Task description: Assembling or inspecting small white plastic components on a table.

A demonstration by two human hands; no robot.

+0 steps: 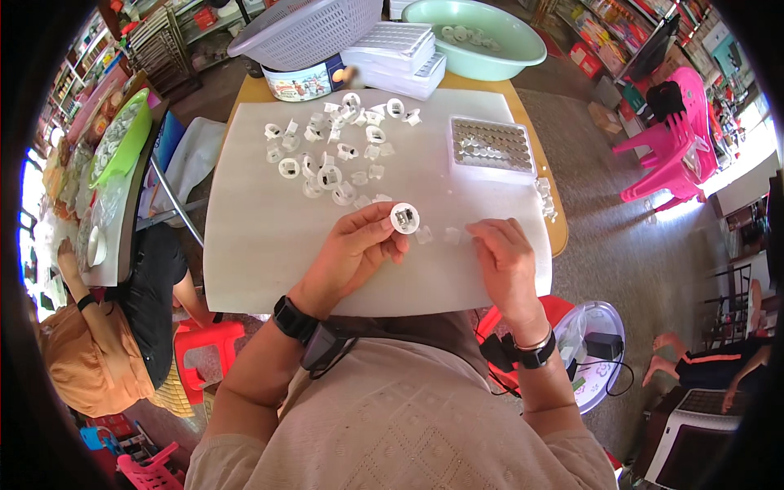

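My left hand point(359, 249) pinches a round white plastic part point(404, 218) above the near middle of the table, its face with small metal pieces turned up. My right hand point(505, 260) is low over the tabletop to the right, fingers bent and drawn together; whatever may be in them is hidden. Close to its fingertips lies a small clear plastic piece point(452, 235), with another clear piece point(424, 235) beside the held part. Farther off, several similar white round parts point(329, 176) are scattered. A clear box point(492, 147) with rows of small metallic pieces stands at the right.
Along the far edge are a grey basket point(306, 37) on a tub point(302, 82), stacked white trays point(396, 59) and a green basin point(482, 37). Small white pieces point(545, 200) lie by the right edge. Another person point(114, 343) sits at the left.
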